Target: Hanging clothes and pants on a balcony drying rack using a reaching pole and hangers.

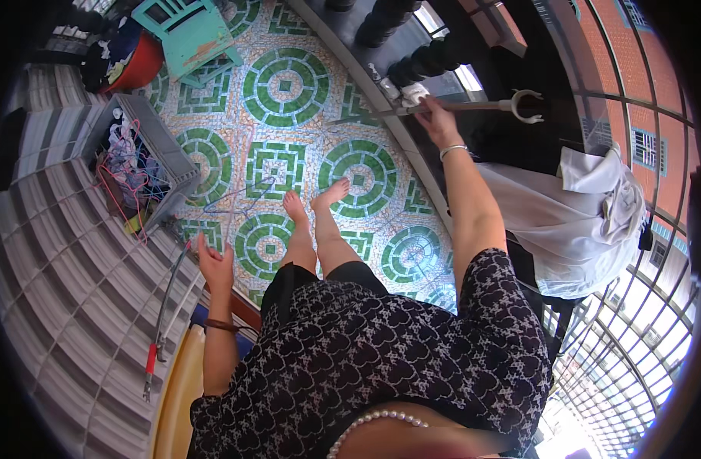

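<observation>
My right hand [439,121] grips a long pole [479,106] with a white, forked hook at its far end, held over the dark ledge beside the floor. Pinched in my left hand [217,261] is a thin clothes hanger [241,198], its wire outline faint against the green tiles. A grey plastic crate [172,152] at the left holds tangled hangers [129,178] and some cloth. Pale grey fabric [563,218] lies draped to the right of my right forearm.
A turquoise wooden chair [195,40] stands beside a red basin [139,64] heaped with clothes at the upper left. Dark balusters [422,63] and window bars [626,344] line the right side. A hose with a red-handled tap [151,358] runs along the striped tiled wall at left.
</observation>
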A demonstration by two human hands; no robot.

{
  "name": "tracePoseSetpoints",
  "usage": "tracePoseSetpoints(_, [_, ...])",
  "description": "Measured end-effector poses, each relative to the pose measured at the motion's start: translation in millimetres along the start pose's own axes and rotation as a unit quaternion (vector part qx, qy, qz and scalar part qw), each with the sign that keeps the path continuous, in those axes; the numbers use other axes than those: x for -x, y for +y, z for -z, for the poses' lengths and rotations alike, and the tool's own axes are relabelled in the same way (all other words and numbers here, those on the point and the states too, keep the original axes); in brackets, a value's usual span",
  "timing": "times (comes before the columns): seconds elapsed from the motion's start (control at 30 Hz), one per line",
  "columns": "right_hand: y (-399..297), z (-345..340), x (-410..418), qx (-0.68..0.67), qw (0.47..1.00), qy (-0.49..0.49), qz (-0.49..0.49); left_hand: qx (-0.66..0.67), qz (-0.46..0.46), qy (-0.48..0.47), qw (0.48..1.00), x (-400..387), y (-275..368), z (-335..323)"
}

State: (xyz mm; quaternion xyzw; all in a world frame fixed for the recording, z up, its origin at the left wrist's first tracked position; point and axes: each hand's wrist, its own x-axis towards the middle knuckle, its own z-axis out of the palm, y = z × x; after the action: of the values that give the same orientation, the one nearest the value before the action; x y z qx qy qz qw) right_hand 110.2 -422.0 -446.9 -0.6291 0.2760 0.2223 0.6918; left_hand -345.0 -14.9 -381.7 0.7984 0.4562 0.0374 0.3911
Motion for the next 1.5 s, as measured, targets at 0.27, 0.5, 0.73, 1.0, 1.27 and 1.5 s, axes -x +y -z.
tracePoseSetpoints(0.27, [18.9,49.6,-78.1,0.088,0.980,-0.051,0.170,-0.031,0.033,-0.033,0.998,26.6,-65.3,-1.2])
tracePoseSetpoints(0.5, [253.6,-62.6,-7.3,0.260,0.958,0.033,0.118,-0.097,0.170,-0.019,0.981,43.2,-104.5,4.7])
tracePoseSetpoints(0.73, [218.2,-78.7,15.1,0.291,0.937,0.079,0.175,-0.097,0.254,-0.047,0.961,61.0,-123.9,-0.5])
tracePoseSetpoints(1.0, [332.3,-203.4,74.4,0.497,0.835,0.035,0.234,-0.052,0.291,0.012,0.955,41.7,-139.9,-23.4])
tracePoseSetpoints(1.27, [116.9,23.4,-14.6,0.143,0.985,0.044,0.082,-0.240,0.174,-0.011,0.955,9.1,-195.0,12.3])
tracePoseSetpoints(1.5, [293.3,7.1,4.2,0.340,0.931,0.060,-0.119,-0.414,0.056,-0.076,0.905,-65.8,-300.8,33.2])
